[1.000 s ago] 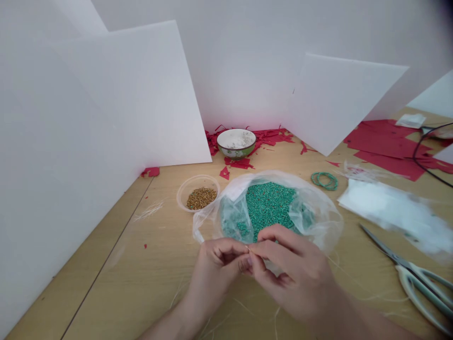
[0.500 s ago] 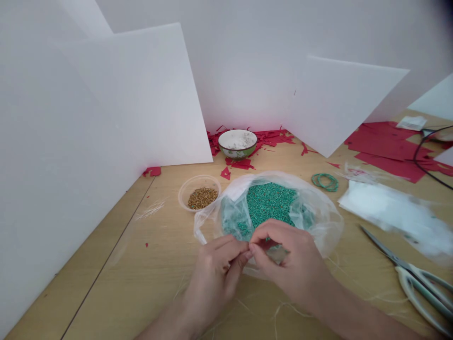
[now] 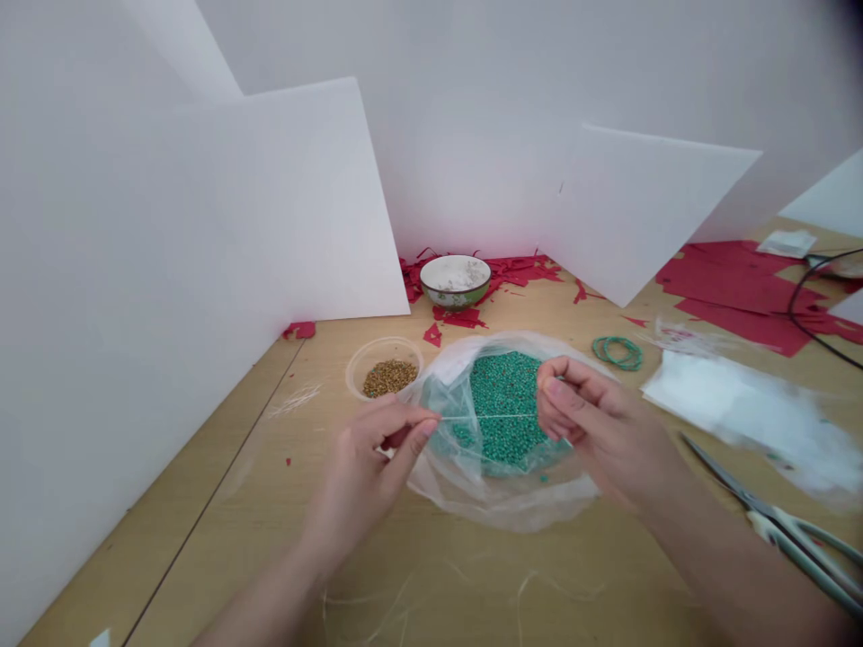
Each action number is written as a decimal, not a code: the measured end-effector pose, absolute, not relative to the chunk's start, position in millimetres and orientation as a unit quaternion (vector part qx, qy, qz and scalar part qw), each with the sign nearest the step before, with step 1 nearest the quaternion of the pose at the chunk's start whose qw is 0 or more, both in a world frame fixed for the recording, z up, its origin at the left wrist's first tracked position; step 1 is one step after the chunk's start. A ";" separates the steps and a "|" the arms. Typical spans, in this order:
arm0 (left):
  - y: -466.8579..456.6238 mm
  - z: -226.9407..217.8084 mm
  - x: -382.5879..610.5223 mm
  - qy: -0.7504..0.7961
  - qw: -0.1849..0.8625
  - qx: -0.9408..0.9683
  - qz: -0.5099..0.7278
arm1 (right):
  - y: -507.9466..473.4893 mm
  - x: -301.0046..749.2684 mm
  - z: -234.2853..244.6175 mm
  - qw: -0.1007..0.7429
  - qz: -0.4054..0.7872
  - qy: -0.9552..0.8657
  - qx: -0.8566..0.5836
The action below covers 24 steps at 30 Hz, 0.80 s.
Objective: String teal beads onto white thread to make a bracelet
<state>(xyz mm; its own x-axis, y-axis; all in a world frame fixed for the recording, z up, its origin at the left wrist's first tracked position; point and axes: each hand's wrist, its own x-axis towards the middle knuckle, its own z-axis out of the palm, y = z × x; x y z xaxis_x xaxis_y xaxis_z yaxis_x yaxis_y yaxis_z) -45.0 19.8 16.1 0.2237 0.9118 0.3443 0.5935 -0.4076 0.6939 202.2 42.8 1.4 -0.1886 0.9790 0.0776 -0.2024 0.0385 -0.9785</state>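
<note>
My left hand [image 3: 364, 469] and my right hand [image 3: 597, 418] hover above a clear plastic bag [image 3: 502, 508], pinching the ends of a thin pale thread [image 3: 489, 416]. The thread runs straight between them, across the bag's opening. Inside the bag lies a heap of small green beads [image 3: 502, 386], partly under the thread. Neither hand touches the beads. My left hand is nearest a small clear plastic cup [image 3: 383, 349] holding golden-brown beads [image 3: 389, 378].
A green-and-white bowl [image 3: 456, 281] stands among red paper scraps [image 3: 519, 272] at the back. Green bead loops [image 3: 617, 353], a white plastic sheet [image 3: 742, 418] and scissors [image 3: 796, 548] lie to the right. White boards [image 3: 229, 207] stand along the wooden table [image 3: 202, 521].
My hands have drawn apart from their close pinch at the bag's near edge, and the thread now stretches between them. The whole view has shifted slightly downward.
</note>
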 end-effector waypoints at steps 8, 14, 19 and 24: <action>39.1 83.4 -51.6 0.494 0.072 0.756 0.424 | 46.5 215.6 -4.7 0.260 0.725 -0.545 -0.330; 63.6 127.1 -38.1 0.533 0.127 0.704 0.452 | 44.4 207.9 -5.5 0.214 0.726 -0.577 -0.307; 83.1 150.2 -33.2 0.526 0.116 0.696 0.475 | 45.5 208.0 -10.4 0.238 0.753 -0.540 -0.292; 89.5 174.1 -31.0 0.584 0.071 0.691 0.420 | 46.1 207.8 -14.2 0.263 0.788 -0.484 -0.276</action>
